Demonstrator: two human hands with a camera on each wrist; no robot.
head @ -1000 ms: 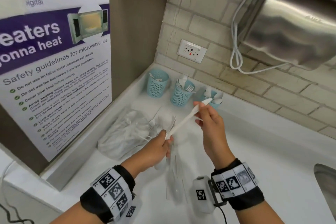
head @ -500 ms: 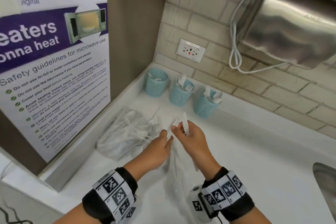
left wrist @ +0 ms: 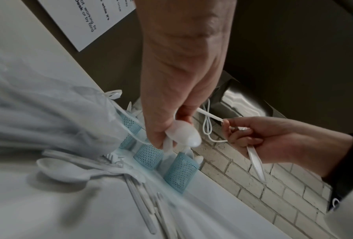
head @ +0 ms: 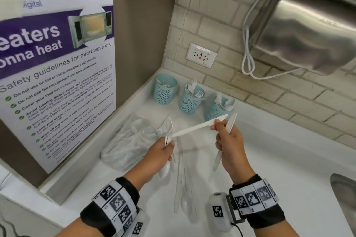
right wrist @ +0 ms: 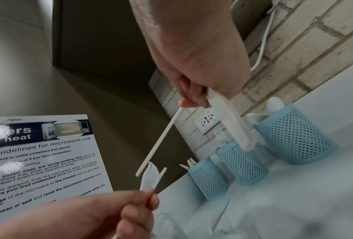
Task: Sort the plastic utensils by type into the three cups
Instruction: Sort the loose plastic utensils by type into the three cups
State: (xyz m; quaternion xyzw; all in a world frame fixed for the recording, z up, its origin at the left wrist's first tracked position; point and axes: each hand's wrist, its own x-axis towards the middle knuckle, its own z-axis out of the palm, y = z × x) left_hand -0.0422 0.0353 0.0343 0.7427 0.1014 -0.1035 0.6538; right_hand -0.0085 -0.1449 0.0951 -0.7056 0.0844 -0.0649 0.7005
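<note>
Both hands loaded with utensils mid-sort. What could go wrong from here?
1. The right hand holds two knives at once: one knife pinched at the fingertips, a second knife in the palm. Either may slip.
2. The left hand grips a mixed bundle of spoon and fork; a piece could land in the wrong cup.
3. The spoon cup sits just behind the pinched knife and could be knocked.

Black wristbands [head: 265, 215]; checkered marker tiles; white wrist camera [head: 218, 211]

Office pantry (microwave safety poster [head: 57, 75], tiled counter [head: 289, 159]).
</note>
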